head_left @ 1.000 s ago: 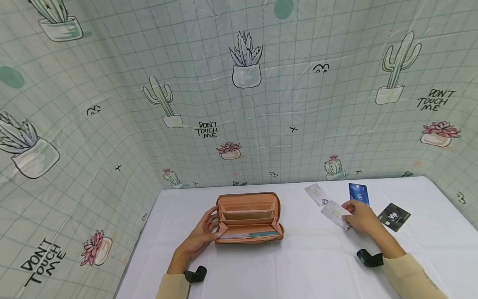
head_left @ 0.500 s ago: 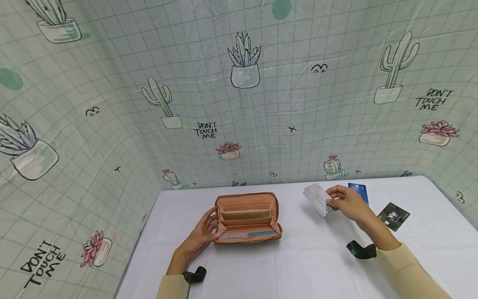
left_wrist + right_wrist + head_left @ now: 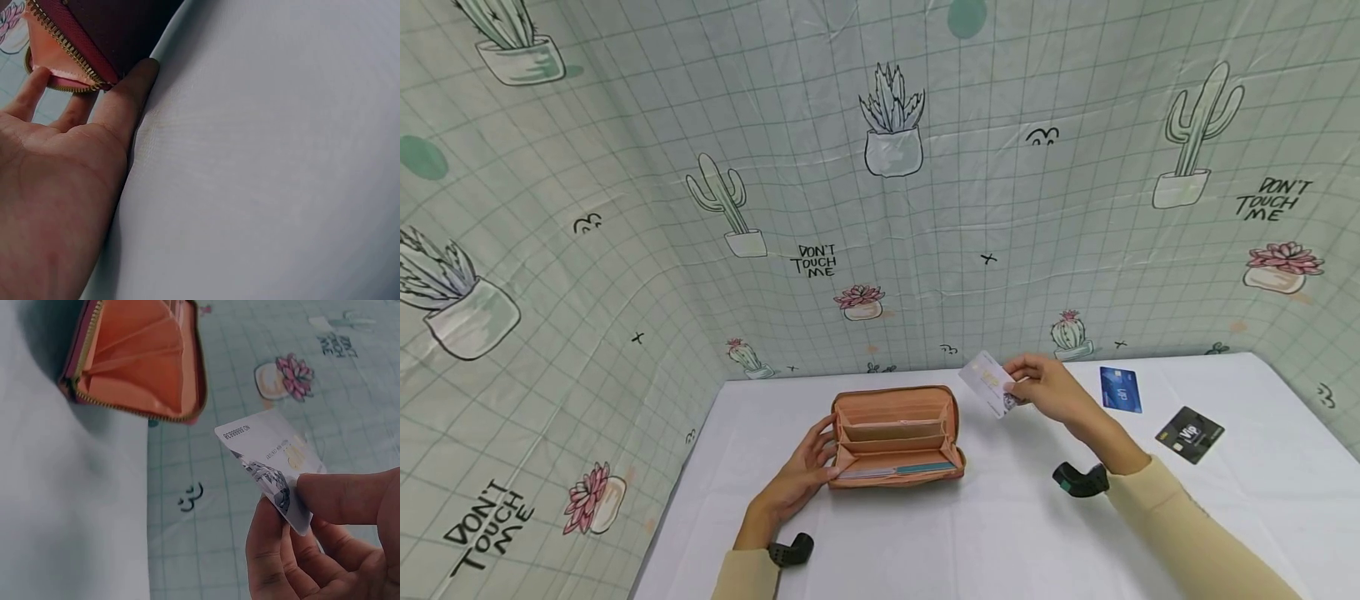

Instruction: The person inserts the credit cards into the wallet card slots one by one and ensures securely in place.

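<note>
An orange-lined zip wallet lies unfolded on the white table. My left hand holds its left end, thumb at the front corner and fingers along the side. In the left wrist view the thumb lies along the dark outer cover beside the brass zipper. My right hand pinches white cards by one corner between thumb and fingers, raised to the right of the wallet. The right wrist view shows the upper card's face, with grey artwork and gold print; whatever lies behind it is mostly hidden.
A blue card and a black VIP card lie on the right of the table. Light and teal cards sit in the wallet's front slot. A cactus-print cloth hangs behind and at the sides.
My right hand has gathered the two white cards from the table and carried them left toward the wallet. My left hand stays on the wallet.
</note>
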`<state>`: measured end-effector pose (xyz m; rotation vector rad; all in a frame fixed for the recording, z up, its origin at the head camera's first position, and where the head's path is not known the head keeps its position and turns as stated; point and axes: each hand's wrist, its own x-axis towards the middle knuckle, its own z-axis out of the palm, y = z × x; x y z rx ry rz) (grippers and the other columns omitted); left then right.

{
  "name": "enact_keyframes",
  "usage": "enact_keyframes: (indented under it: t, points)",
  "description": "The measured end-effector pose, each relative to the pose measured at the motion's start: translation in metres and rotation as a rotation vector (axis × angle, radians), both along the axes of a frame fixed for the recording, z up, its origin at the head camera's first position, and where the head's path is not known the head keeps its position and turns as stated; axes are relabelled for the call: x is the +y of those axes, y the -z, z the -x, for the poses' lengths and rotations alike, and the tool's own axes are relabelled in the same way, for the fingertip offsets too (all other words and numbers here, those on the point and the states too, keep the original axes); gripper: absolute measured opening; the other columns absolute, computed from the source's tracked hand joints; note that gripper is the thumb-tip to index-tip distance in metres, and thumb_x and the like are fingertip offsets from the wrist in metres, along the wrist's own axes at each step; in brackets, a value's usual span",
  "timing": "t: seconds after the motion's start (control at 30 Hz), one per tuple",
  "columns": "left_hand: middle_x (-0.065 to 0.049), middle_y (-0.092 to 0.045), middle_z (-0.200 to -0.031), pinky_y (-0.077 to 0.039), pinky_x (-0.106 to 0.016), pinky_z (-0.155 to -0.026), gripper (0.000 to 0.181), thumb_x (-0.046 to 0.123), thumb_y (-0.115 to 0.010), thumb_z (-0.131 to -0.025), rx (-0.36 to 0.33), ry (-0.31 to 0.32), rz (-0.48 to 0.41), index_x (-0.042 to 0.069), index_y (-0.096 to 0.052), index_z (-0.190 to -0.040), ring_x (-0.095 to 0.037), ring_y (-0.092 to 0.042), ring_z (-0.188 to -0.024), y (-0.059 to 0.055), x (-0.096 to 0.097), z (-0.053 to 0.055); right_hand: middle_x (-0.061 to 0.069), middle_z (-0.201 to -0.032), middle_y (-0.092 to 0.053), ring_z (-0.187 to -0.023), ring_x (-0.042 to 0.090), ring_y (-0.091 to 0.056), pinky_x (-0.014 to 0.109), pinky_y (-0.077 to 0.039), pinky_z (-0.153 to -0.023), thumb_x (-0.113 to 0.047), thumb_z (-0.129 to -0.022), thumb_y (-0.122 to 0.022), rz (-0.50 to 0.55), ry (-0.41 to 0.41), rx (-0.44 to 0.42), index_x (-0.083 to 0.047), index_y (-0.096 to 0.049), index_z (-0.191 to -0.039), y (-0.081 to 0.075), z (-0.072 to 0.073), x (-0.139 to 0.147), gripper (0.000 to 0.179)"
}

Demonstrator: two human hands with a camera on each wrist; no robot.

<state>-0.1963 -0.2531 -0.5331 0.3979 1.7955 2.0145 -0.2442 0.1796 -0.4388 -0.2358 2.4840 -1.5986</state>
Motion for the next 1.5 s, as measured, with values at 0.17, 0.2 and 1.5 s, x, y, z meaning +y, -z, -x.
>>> enact_keyframes:
  t: [0.17, 0.2, 1.5]
  points:
    - [-0.008, -0.031, -0.16, -0.047, -0.029, -0.107, 0.093, 0.002, -0.069, -0.1, 0.001, 0.002, 0.007, 0.012, -0.01, -0.17, -0.011, -0.046, -0.138, 0.001, -0.001, 0.001, 0.019, -0.111, -0.071, -0.096, 0.022, -0.07, 0.038, -0.06, -0.085, -0.001, -0.101, -0.062, 0.025, -0.04, 0.025, 0.009, -0.064, -0.124, -0.004, 0.009, -0.019, 0.024]
    - [-0.007, -0.032, -0.16, -0.047, -0.028, -0.106, 0.092, 0.001, -0.069, -0.1, 0.0, 0.001, 0.007, 0.012, -0.01, -0.17, -0.011, -0.046, -0.138, 0.001, -0.001, 0.002, 0.019, -0.111, -0.071, -0.095, 0.022, -0.069, 0.039, -0.06, -0.085, -0.001, -0.101, -0.063, 0.024, -0.047, 0.031, 0.009, -0.064, -0.123, -0.005, 0.01, -0.023, 0.024]
    - [-0.007, -0.034, -0.156, -0.049, -0.026, -0.089, 0.095, 0.002, -0.07, -0.099, -0.007, 0.001, 0.011, 0.008, -0.007, -0.169, -0.013, -0.05, -0.13, -0.003, 0.001, 0.002, 0.012, -0.094, -0.072, -0.081, 0.022, -0.07, 0.034, -0.056, -0.074, 0.006, -0.096, -0.072, -0.108, -0.244, 0.367, 0.001, -0.074, -0.103, -0.012, 0.044, -0.143, 0.009]
